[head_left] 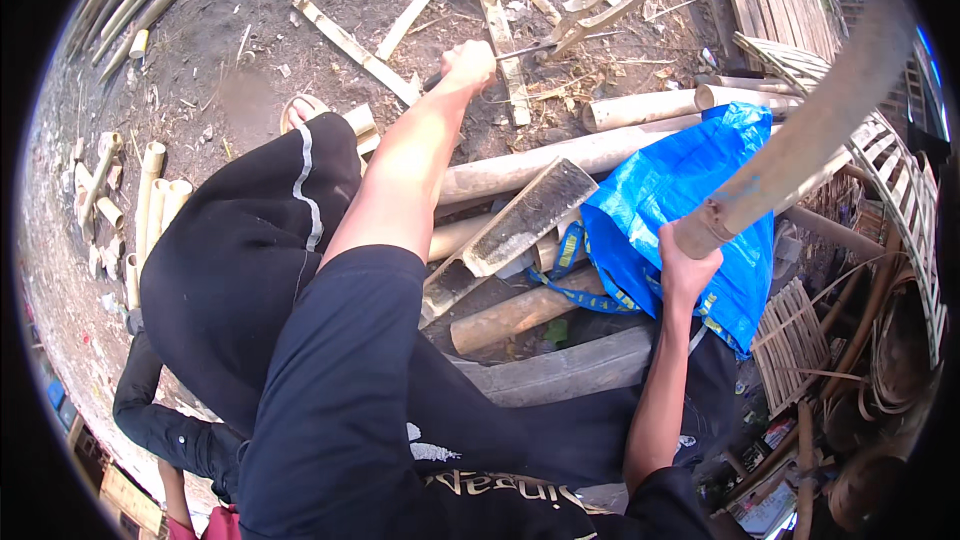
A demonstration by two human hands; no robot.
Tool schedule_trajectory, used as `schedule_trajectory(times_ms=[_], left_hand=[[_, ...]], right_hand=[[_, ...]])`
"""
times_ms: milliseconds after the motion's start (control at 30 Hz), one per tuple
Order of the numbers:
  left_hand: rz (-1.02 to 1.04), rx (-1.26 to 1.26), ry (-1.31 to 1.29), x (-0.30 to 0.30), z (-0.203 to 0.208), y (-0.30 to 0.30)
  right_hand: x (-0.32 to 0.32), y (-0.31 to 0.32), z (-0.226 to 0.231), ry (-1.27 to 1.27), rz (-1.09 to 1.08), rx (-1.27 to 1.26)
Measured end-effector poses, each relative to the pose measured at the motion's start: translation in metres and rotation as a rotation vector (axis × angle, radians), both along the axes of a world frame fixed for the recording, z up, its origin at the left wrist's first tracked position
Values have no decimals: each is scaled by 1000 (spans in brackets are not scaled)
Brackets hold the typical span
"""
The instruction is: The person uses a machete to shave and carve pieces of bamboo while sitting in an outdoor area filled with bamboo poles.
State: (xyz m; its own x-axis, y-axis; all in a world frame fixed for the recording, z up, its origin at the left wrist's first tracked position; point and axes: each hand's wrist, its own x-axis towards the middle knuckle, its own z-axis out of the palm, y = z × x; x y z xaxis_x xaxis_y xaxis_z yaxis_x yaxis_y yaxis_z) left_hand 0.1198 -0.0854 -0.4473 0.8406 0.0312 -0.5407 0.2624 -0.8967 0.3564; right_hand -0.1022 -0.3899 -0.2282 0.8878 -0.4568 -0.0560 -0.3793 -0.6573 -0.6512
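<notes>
My left hand (468,67) is stretched far forward, its fingers closed round the dark handle of a long-bladed knife (520,52). The narrow blade points right and crosses near the ends of some split bamboo pieces (600,15); whether it touches them I cannot tell. On the right, my right hand (690,270) grips the lower end of a thick bamboo pole (800,150), which slants up toward the upper right. Behind and below that hand, a blue plastic bag (660,190) with blue-and-yellow straps lies over my right leg and the bamboo.
Bamboo lengths (540,165) and a half-split trough (535,215) lie between my legs. Flat strips (355,45) are scattered on the soil ahead. Woven slat panels (880,150) stand at right. Short bamboo tubes (155,190) stand at left. Another person's dark sleeve (165,420) shows lower left.
</notes>
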Motion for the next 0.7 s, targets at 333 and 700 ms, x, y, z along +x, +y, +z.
schedule_trajectory(times_ms=[333,700], left_hand=[[-60,78,147,-8,-8,-13],[74,-73,93,-20,-29,-35]], right_hand=[[14,-4,67,537,41,66],[-62,2,147,213,-155,380]])
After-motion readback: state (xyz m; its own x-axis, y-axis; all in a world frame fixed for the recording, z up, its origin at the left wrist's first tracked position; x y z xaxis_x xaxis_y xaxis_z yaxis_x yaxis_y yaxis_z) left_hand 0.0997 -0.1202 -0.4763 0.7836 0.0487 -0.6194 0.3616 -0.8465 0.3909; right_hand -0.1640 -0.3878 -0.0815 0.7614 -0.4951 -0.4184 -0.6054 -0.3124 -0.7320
